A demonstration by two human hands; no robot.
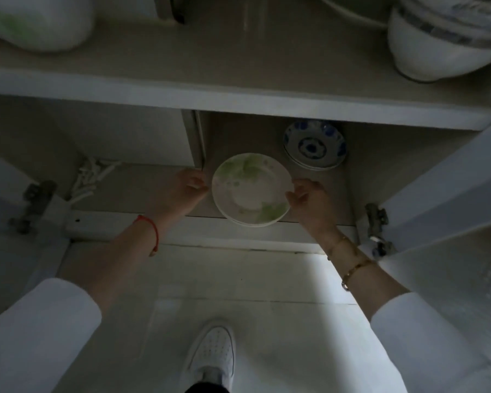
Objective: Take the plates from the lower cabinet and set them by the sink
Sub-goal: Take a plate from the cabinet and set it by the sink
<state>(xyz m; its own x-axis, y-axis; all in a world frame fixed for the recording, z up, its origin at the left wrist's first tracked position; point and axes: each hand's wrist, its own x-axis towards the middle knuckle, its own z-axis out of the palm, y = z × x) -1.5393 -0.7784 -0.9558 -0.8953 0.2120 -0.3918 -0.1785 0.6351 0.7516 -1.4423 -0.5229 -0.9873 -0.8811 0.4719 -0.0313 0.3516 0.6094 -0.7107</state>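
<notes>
Dim lower cabinet, doors open, bottom shelf [142, 191] carrying the goods. Green-patterned plates [251, 188], a small stack, sitting at the shelf's front edge, overhanging it slightly. Left hand [182, 188] and right hand [309, 198] closing on opposite rims, each grip curling around the stack; can't tell if it's lifting off yet. Blue-patterned plates [314, 144] waiting near the back of the shelf, untouched. Early stage: nothing carried out yet, sink not in view, both stacks left to move.
</notes>
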